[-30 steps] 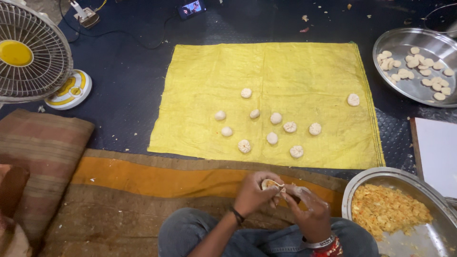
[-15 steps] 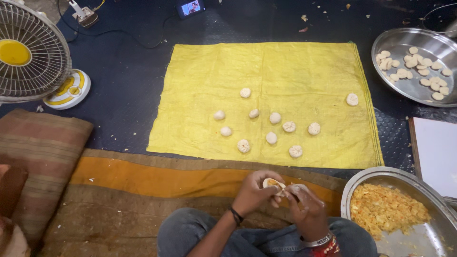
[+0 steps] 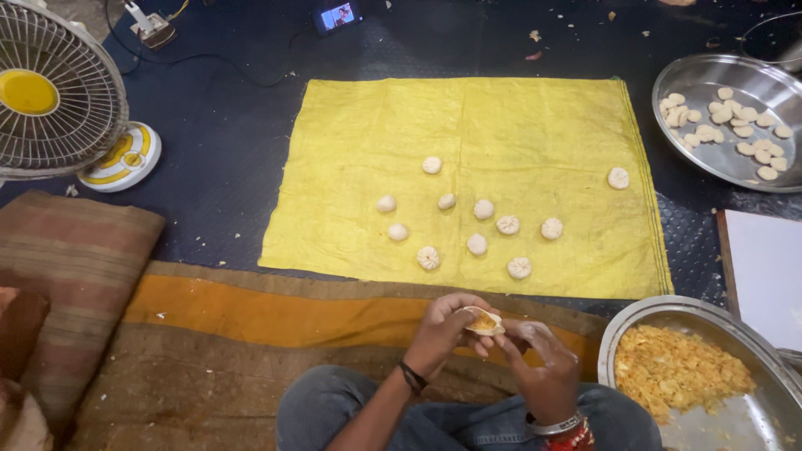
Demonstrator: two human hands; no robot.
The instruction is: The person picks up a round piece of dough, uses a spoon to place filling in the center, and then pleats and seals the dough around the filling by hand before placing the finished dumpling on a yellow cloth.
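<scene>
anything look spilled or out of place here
Small crumbs lie scattered on the dark floor mat above the yellow cloth. One dough ball sits apart from the cluster, near the cloth's right edge. Nothing else stands out.

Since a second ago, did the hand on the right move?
Yes. The right hand slid slightly rightward, toward the steel bowl of filling, away from the dough piece.

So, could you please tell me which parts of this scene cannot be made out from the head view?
- Dough piece: mostly hidden by the left hand and right hand; only its filled top shows.
- Filling tray: cut off by the right and bottom edges.
- Tray of flat dough discs: cut off by the right edge.
- Small screen: too small to read.
- Fan: cut off by the left edge.
</scene>
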